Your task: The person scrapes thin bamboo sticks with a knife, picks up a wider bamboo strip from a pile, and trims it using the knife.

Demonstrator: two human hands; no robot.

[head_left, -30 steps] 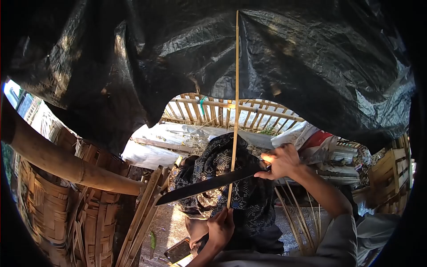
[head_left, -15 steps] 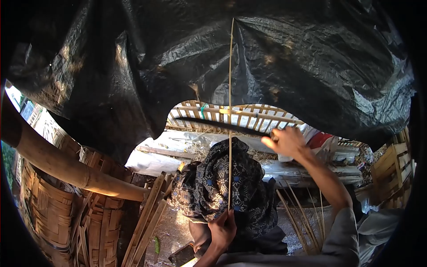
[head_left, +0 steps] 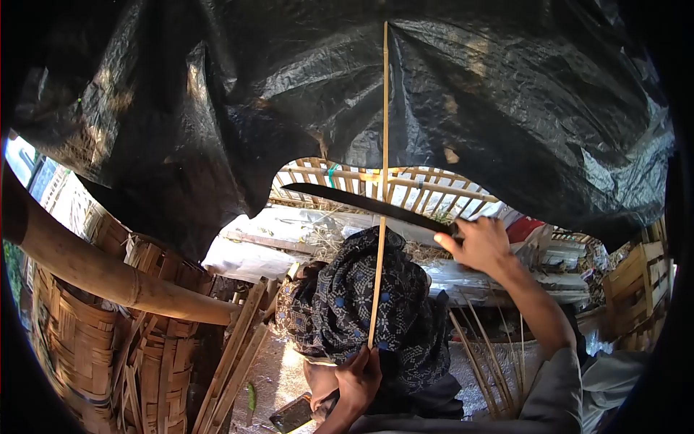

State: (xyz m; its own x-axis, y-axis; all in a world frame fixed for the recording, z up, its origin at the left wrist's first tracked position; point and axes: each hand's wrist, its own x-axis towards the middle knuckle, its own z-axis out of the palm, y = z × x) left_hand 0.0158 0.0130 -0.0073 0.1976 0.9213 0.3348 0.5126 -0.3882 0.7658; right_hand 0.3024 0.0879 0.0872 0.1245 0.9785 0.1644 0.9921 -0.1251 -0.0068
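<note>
My left hand [head_left: 357, 382] pinches the lower end of a long, thin bamboo strip [head_left: 385, 130], which stands almost straight up through the view. My right hand [head_left: 479, 242] is closed round the handle of a machete [head_left: 361, 205]. Its dark, long blade points left and crosses the strip about halfway along; whether they touch I cannot tell. A dark patterned cloth [head_left: 369, 296] with blue spots lies bunched over my lap, behind the strip.
Black plastic sheeting [head_left: 506, 108] hangs across the top. A thick bamboo pole [head_left: 137, 286] slants in from the left above woven baskets [head_left: 79, 340]. Split bamboo pieces [head_left: 235, 354] lean beside my lap, and thin strips [head_left: 499, 362] stand at the right. A phone [head_left: 291, 414] lies low down.
The machete and my right hand have shifted slightly right, the handle a little lower. The bamboo strip's top has tilted slightly right, its broader face now showing. My left hand has barely moved.
</note>
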